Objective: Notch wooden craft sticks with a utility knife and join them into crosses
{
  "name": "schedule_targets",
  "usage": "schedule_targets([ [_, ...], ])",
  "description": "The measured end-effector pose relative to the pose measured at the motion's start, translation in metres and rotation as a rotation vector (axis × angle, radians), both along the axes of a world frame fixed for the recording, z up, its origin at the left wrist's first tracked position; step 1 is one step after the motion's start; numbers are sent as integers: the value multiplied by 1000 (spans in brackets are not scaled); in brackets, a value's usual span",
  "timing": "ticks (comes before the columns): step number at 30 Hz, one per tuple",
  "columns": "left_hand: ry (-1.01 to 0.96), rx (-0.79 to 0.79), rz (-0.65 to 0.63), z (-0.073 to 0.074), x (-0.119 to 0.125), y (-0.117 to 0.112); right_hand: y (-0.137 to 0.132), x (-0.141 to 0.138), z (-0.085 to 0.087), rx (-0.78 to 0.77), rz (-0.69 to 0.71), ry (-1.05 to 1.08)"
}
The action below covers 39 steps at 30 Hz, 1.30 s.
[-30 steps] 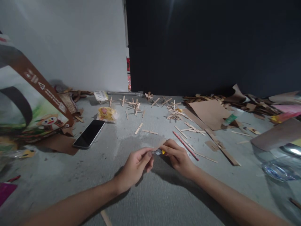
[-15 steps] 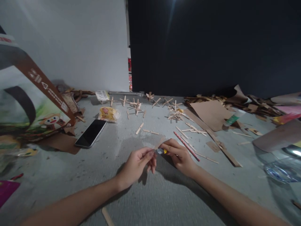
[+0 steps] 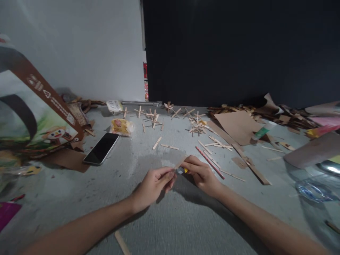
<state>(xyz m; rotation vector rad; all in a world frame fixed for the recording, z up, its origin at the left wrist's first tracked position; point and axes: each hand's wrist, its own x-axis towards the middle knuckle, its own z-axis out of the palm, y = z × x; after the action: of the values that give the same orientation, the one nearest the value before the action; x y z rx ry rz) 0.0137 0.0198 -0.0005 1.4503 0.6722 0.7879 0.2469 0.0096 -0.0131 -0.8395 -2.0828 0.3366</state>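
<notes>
My left hand (image 3: 154,185) and my right hand (image 3: 201,173) meet over the grey floor at the middle of the view. Both have their fingers pinched together. Between them sits a small object with a yellow and silvery part (image 3: 182,170), which looks like a small tube, and a tan piece of card or stick (image 3: 180,163) rises from my right fingers. What my left fingertips pinch is too small to name. A red pencil (image 3: 209,163) lies just right of my right hand.
A black phone (image 3: 101,149) lies at left beside a printed cardboard box (image 3: 29,117). Several wooden sticks and glued stick crosses (image 3: 152,118) are scattered beyond the hands. Brown card sheets (image 3: 237,126) and scraps lie at right, a clear plastic item (image 3: 316,189) at far right.
Both hands stay together at the same spot. My left fingers have closed slightly toward the small object. The view has shifted a little.
</notes>
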Motion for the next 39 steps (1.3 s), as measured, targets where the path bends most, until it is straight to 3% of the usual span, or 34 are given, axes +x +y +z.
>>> schedule_targets([
  [18, 3, 18, 10, -6, -3, 0, 2, 2, -2, -24, 24, 10],
  [39, -14, -57, -7, 4, 2, -5, -1, -2, -1, -40, 32, 4],
])
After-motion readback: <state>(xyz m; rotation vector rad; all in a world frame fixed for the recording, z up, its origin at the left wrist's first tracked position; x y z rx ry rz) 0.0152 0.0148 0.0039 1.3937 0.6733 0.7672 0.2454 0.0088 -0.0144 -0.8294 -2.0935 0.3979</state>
